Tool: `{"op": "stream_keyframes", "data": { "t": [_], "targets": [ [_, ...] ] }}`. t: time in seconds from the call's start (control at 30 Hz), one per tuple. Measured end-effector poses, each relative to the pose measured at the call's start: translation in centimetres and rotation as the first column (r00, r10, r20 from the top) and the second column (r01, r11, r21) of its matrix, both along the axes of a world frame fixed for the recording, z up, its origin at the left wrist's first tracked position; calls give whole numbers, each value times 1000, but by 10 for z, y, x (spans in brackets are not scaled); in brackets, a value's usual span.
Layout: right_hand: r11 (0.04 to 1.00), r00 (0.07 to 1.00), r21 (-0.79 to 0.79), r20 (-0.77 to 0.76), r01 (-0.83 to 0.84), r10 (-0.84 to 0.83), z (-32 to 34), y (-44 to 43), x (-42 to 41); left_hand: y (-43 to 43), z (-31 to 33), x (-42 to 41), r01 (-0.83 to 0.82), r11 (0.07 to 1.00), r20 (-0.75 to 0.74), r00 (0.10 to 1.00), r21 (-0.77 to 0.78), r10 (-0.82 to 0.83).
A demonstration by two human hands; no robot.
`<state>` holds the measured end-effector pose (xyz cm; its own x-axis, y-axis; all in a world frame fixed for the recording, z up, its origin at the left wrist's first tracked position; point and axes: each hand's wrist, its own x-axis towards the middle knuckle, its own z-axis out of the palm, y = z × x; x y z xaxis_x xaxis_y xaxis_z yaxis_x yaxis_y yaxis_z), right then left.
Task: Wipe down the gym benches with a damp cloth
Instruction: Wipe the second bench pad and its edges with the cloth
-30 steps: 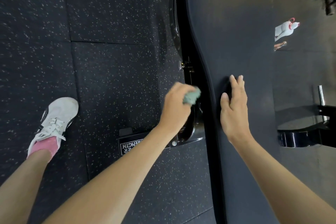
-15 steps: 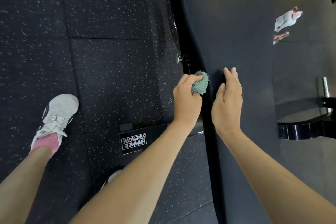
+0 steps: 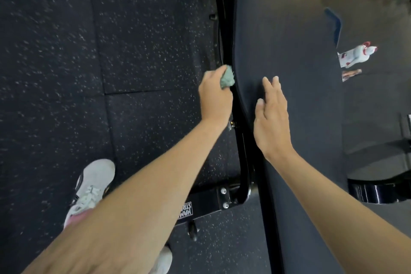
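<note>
The right hand (image 3: 271, 115) is laid flat on the bench pad (image 3: 289, 35), near its left edge. Just left of it, off the pad, the left hand (image 3: 214, 95) is placed, with the cloth (image 3: 227, 78) held at the pad's side. Behind the left hand, towards the person, the base bar (image 3: 204, 204) is set on the floor (image 3: 66, 51), with a shoe (image 3: 93, 184) further left. A spray bottle (image 3: 355, 54) is seen well right of the right hand, beyond the pad.

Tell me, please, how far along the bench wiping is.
Done: nothing shows; the bench pad bears no wet marks. In hand: the left hand grips the bunched green cloth at the pad's left edge, the right hand resting flat on top. Left: unclear how much.
</note>
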<state>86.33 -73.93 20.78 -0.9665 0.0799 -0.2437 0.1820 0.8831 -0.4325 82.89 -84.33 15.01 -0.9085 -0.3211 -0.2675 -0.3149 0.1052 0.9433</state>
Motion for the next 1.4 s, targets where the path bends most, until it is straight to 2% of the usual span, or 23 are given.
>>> {"op": "stream_keyframes", "data": {
  "t": [0.17, 0.3, 0.43, 0.6, 0.8, 0.9, 1.17, 1.3, 1.4],
  "targets": [
    [992, 990, 69, 100, -102, 95, -1, -17, -69, -9, -8, -25, -54, 998, -8, 998, -13, 54],
    [994, 988, 102, 154, -31, 15, 2, -27, -121, -24, 0, -82, -20, 1000, -11, 1000, -18, 20],
    [992, 971, 119, 239, -45, 15, 1, -32, -153, -37, -4, -134, 53, 997, -14, 998, -59, -54],
    [997, 938, 58, 346, -48, 25, -1, -35, -161, -45, 4, -172, 46, 999, 52, 998, -5, -46],
    [988, 906, 145, 422, -55, -11, -2, -49, -160, -41, 8, -91, 80, 979, 133, 985, 187, -106],
    [988, 909, 145, 417, -43, -22, -3, -52, -159, -36, 9, -98, 14, 985, 167, 985, 173, -44],
    [990, 904, 132, 429, -59, -3, -6, -48, -159, -34, 10, -195, -141, 983, 189, 975, 119, 117],
    [993, 894, 102, 449, -62, 10, -6, -47, -158, -41, 2, -234, -87, 995, 234, 970, 48, 73],
    [997, 881, 67, 472, -48, 10, -5, -43, -159, -55, 0, -268, 90, 996, 258, 962, 13, -90]
  ]
}}
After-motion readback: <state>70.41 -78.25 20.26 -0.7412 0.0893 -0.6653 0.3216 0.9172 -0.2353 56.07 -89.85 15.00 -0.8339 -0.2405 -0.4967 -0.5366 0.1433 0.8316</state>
